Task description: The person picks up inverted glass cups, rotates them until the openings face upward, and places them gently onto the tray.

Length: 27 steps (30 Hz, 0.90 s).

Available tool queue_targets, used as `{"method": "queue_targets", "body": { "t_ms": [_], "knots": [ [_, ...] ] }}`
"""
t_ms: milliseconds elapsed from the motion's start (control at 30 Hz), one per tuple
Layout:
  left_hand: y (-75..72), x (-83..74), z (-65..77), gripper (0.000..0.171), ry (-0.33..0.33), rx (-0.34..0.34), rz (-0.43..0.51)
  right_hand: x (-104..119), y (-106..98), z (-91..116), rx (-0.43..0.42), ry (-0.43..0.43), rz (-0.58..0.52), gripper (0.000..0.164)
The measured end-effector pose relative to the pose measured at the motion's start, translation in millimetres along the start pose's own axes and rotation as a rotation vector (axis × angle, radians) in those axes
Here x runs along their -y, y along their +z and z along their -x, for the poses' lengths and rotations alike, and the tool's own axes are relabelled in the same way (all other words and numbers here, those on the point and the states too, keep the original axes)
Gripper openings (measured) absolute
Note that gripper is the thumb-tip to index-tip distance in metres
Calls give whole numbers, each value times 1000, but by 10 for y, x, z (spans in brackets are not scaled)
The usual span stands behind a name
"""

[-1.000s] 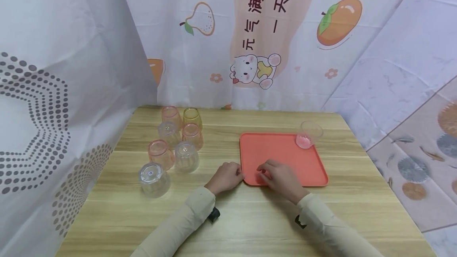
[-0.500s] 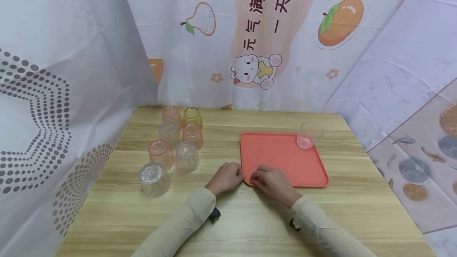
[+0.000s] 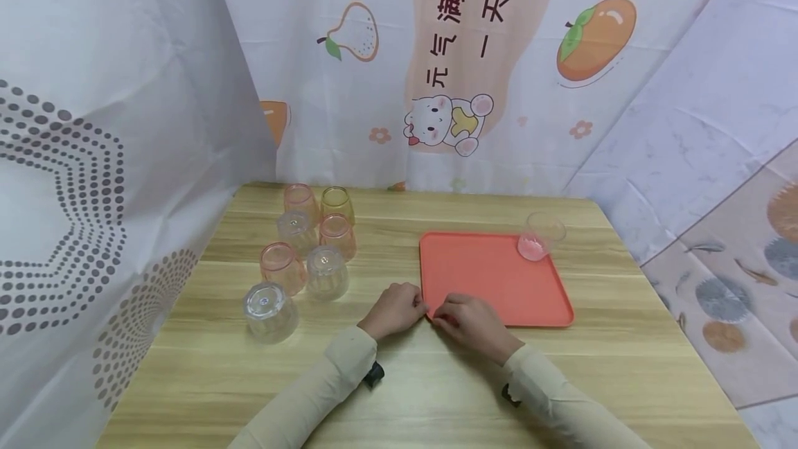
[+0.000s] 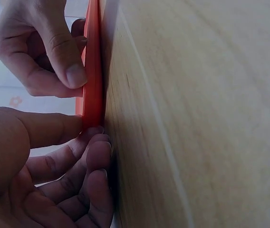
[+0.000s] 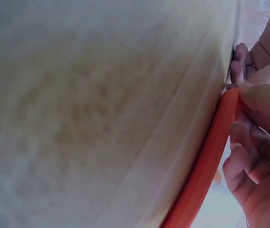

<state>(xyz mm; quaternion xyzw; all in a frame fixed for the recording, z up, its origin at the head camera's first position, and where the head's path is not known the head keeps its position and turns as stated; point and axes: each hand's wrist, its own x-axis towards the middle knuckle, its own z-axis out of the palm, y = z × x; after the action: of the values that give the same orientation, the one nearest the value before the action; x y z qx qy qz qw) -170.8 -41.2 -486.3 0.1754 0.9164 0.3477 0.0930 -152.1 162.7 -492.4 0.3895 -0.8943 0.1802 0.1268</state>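
A red rectangular tray [image 3: 486, 276] lies flat on the wooden table. My left hand [image 3: 393, 312] pinches its near left corner, the thumb above the rim and curled fingers beside and under the edge in the left wrist view. Next to it, my right hand [image 3: 474, 324] holds the near rim close to that corner, thumb tip on the rim and fingers bent on the tray's inner side. Both thumbs are close together in the right wrist view. One clear drinking glass [image 3: 537, 238] stands upright at the tray's far right corner, its base tinted pink.
Several drinking glasses stand at the left: a yellow one [image 3: 337, 205], pink ones [image 3: 282, 267] and clear ones [image 3: 269, 314], the clear ones upside down. Printed curtains [image 3: 349, 116] enclose the table [image 3: 399, 393] at the back and sides.
My right hand has moved left and a little toward me, from over the tray to its near left corner. My left hand has stayed in place; tray and glasses have not moved.
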Motion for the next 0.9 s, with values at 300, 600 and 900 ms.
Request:
{"method": "queue_targets", "body": {
  "t_ms": [300,600,900],
  "knots": [
    [-125,-92,56,32,45,-43,-154,30,-25,-19,56,4,-15,13],
    [-541,-142,281,18,152,-146,-247,46,-28,-29,101,43,-22,13],
    [-1052,-84,552,15,174,-192,-231,67,-44,-60,144,67,-20,11]
  ]
}}
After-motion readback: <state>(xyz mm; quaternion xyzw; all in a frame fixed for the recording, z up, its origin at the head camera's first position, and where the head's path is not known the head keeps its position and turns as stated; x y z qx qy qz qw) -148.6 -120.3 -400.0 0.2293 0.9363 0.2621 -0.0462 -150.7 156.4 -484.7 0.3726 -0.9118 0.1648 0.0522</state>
